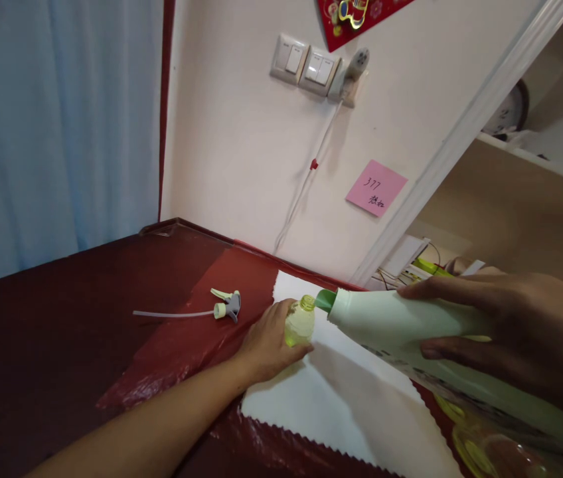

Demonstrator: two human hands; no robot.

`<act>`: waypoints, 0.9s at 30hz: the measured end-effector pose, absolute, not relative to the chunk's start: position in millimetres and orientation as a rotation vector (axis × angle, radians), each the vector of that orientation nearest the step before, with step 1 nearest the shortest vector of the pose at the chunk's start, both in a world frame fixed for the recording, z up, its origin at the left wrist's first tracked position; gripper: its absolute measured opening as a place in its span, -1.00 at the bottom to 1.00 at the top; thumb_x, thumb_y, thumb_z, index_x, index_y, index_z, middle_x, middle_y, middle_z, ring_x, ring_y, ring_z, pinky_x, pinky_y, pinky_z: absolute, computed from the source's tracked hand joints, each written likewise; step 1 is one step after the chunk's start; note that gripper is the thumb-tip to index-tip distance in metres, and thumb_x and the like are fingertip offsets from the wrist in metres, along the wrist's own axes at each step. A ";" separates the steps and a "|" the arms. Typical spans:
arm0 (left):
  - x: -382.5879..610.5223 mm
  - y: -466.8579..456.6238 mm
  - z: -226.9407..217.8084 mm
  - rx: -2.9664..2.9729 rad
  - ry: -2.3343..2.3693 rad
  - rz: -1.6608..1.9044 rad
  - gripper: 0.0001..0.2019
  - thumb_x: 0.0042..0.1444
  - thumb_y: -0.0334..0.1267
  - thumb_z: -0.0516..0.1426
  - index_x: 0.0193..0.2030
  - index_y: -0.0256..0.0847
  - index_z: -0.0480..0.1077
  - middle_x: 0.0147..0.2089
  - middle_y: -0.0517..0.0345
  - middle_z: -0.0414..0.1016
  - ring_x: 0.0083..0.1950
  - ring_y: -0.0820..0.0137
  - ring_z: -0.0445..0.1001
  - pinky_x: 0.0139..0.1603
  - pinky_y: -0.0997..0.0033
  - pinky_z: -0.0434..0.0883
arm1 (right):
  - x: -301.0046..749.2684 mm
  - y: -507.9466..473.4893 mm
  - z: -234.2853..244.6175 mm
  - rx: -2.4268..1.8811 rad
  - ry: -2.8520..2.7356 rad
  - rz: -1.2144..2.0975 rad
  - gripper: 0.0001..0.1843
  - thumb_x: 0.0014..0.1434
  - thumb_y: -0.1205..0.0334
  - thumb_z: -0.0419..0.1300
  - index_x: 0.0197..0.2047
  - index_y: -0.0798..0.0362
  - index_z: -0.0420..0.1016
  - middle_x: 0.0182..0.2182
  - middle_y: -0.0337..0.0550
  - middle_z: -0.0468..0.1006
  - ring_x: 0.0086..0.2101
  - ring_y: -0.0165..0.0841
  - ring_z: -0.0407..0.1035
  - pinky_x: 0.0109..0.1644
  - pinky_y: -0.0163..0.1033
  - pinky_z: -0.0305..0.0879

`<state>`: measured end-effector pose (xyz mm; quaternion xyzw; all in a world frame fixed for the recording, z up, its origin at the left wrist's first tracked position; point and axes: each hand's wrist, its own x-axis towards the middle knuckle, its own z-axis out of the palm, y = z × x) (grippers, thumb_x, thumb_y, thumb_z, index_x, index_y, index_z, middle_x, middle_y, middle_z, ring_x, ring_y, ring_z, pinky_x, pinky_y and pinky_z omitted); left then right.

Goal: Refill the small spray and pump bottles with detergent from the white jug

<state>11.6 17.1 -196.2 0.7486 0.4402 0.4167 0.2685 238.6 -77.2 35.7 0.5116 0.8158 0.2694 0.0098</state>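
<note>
A small see-through yellow-green spray bottle (pixel 301 325) stands open-mouthed on a white cloth (pixel 341 392) with zigzag edges. My left hand (pixel 272 340) wraps around its body from the left, with the thumb in front. In my right hand (pixel 515 335) is a large pale green bottle (pixel 374 315), tipped almost level toward the left. Its green spout (pixel 326 300) is right at the small bottle's neck; whether liquid flows there I cannot make out. Left of the cloth lies the trigger spray head (pixel 228 307), its thin tube (pixel 172 314) pointing left.
The dark red tabletop (pixel 87 318) carries a shiny red sheet (pixel 176 358). Yellow transparent items (pixel 475 448) sit at lower right, partly behind the large bottle. A white cord (pixel 294 206) hangs down the wall from a plug. Blue curtain (pixel 62 133) at left, shelves (pixel 540 159) at right.
</note>
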 end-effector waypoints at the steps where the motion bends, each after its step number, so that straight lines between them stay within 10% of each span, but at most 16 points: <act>1: 11.6 17.3 -196.3 2.020 1.187 1.124 -0.29 -0.01 -0.10 0.35 0.25 -0.19 0.20 0.25 -0.17 0.39 0.25 -0.02 0.37 0.23 -0.09 0.34 | 238.8 -76.9 35.3 1.596 2.555 0.845 -0.61 0.11 -0.03 0.19 0.03 -0.44 0.51 -0.25 -0.39 0.71 -0.35 -0.18 0.61 -0.33 -0.11 0.45; 27: 10.9 16.3 -195.3 2.018 1.191 1.107 -0.28 -0.01 -0.08 0.35 0.25 -0.18 0.19 0.24 -0.16 0.39 0.24 -0.02 0.38 0.22 -0.08 0.35 | 242.0 -76.6 36.6 1.564 2.551 0.869 -0.60 0.08 -0.04 0.22 0.03 -0.45 0.52 -0.26 -0.40 0.72 -0.41 -0.19 0.60 -0.39 -0.14 0.42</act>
